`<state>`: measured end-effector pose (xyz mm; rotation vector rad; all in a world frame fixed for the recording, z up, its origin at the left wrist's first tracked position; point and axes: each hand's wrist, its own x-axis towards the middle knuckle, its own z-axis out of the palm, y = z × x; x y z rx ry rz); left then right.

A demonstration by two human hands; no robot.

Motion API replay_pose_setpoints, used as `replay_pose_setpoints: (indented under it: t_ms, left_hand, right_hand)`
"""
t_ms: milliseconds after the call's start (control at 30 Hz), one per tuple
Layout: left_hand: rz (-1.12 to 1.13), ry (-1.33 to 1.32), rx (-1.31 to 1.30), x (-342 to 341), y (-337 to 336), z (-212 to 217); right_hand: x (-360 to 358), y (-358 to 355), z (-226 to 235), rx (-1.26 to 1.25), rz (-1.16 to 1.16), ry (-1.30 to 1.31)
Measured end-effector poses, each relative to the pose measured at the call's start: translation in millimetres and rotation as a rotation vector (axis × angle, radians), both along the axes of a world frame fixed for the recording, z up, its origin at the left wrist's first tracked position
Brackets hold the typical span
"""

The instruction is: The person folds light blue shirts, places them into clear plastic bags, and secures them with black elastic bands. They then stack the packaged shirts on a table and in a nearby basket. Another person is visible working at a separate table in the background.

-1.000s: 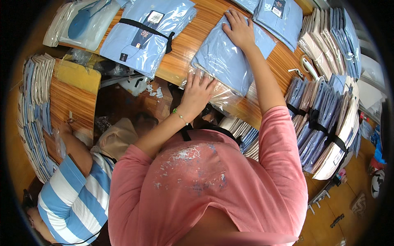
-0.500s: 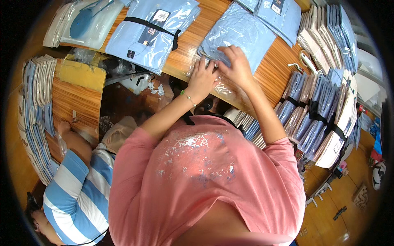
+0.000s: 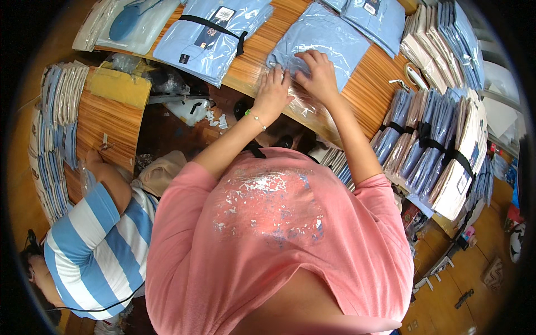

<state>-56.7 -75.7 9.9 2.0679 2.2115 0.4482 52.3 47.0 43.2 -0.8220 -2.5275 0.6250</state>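
Where both hands rest: on the near end of a light-blue folded shirt in clear plastic wrap (image 3: 329, 36), which lies flat on the striped wooden tabletop (image 3: 365, 92), its loose clear flap (image 3: 305, 105) turned toward the front edge.
Left hand (image 3: 272, 94): laid palm down over the near left corner of the wrapped shirt; fingers extended, nearly side by side; beaded bracelet (image 3: 255, 118) at the wrist.
Right hand (image 3: 318, 77): placed just beside the left, over the near edge of the blue cloth; fingers bent, thumb turned toward the left hand; whether they pinch the film cannot be told.
Strapped shirt stack (image 3: 195, 53): light blue, wrapped, bound by a black band (image 3: 215, 26), reaching the tabletop's front edge left of the hands.
Blue paddle-shaped object (image 3: 124, 23): on translucent plastic, toward the tabletop's left end.
Tagged blue packet (image 3: 377, 19): just beyond the wrapped shirt's far right side.
Upright beige packets (image 3: 427, 44): toward the tabletop's right end, with blue ones alongside.
Black-banded bundle (image 3: 430, 142): blue and beige packets, nearer the front at the right end.
Co-worker's striped sleeve (image 3: 78, 215): lower left, beside a second wooden surface (image 3: 109, 125) lined with blue and beige packets (image 3: 56, 111).
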Motion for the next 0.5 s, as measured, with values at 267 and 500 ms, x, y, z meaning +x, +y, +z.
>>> replay_pose_setpoints:
  t_ms: [267,500]
  left_hand:
    - [0.017,0.087,-0.026,1,0,6]
    - [0.007,0.232,-0.005,2,1,2]
  right_hand:
    - [2,-9,-17,0.186,0.038,-0.169]
    - [0,-7,-26,0.2,0.048,-0.105]
